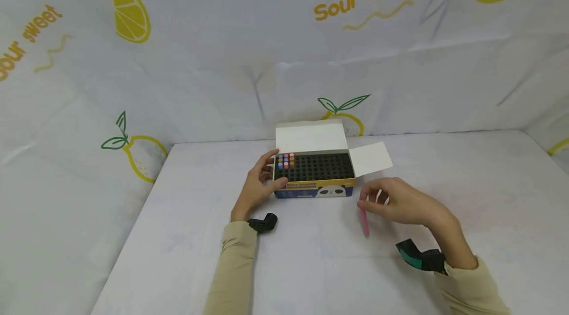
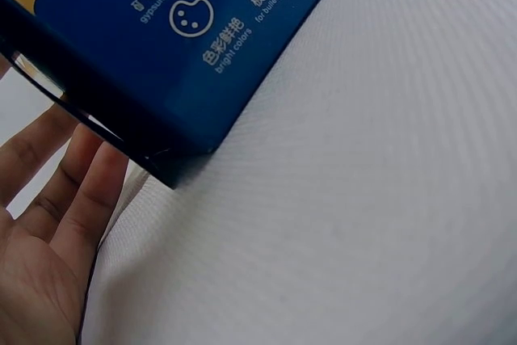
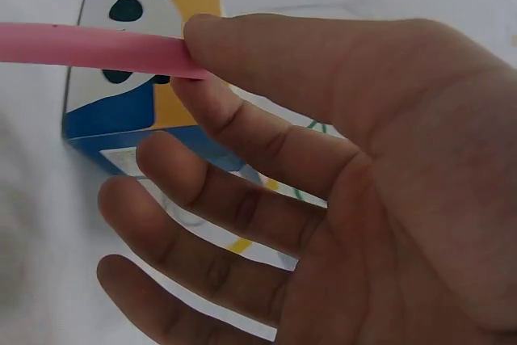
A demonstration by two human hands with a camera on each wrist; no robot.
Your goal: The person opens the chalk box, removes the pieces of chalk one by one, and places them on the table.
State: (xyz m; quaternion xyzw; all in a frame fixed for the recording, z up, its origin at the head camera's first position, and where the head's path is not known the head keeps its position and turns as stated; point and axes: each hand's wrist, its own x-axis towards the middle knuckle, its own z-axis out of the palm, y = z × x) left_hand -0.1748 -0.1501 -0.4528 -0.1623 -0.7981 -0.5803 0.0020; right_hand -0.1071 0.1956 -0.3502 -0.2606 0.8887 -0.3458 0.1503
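Observation:
A chalk box in blue and yellow with a panda print stands with its lid up. Inside is a black holder with rows of holes. Several blue, pink and orange chalk sticks fill holes at its left end. My left hand grips the box's left end, thumb at the front edge; in the left wrist view its fingers lie along the box side. Right of the box, my right hand pinches one end of a pink chalk stick between thumb and index finger, the other fingers loosely bent.
The lid leans up at the back, and a side flap sticks out to the right. A white cloth covers the table. Behind it hangs a white cloth backdrop with lemon prints.

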